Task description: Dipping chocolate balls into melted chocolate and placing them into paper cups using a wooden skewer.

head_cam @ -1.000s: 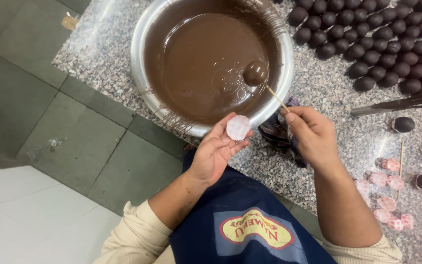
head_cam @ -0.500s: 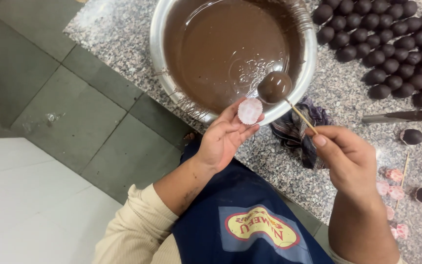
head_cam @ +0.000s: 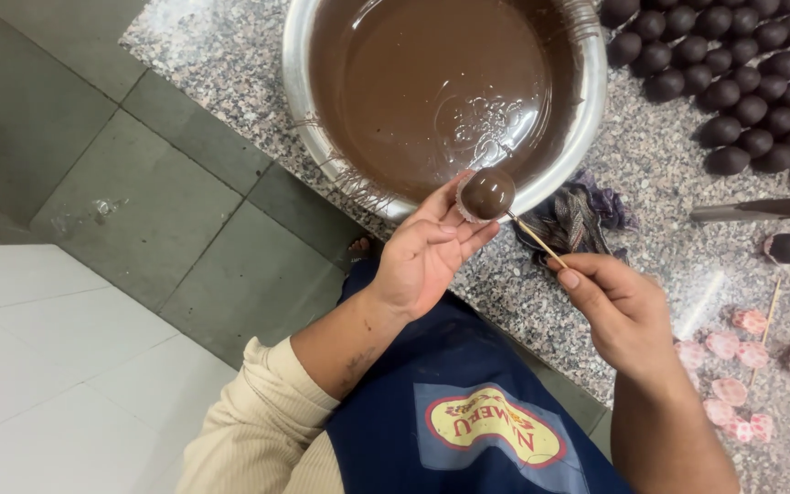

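1. The step in hand looks like seating a freshly dipped chocolate ball (head_cam: 488,193) into a small paper cup (head_cam: 464,212), right at the near rim of the steel bowl (head_cam: 296,82) of melted chocolate.
2. The left hand (head_cam: 424,252) is half open, its fingertips cradling the cup under the ball.
3. The right hand (head_cam: 619,306), near the bowl's right side, pinches a thin wooden skewer (head_cam: 534,238) stuck in the ball.
4. The next move likely calls for steadying the cup and drawing the skewer out cleanly.

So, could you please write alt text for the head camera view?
A left hand holds a paper cup under a chocolate-coated ball on a stick held by the right hand, beside a steel bowl of melted chocolate.
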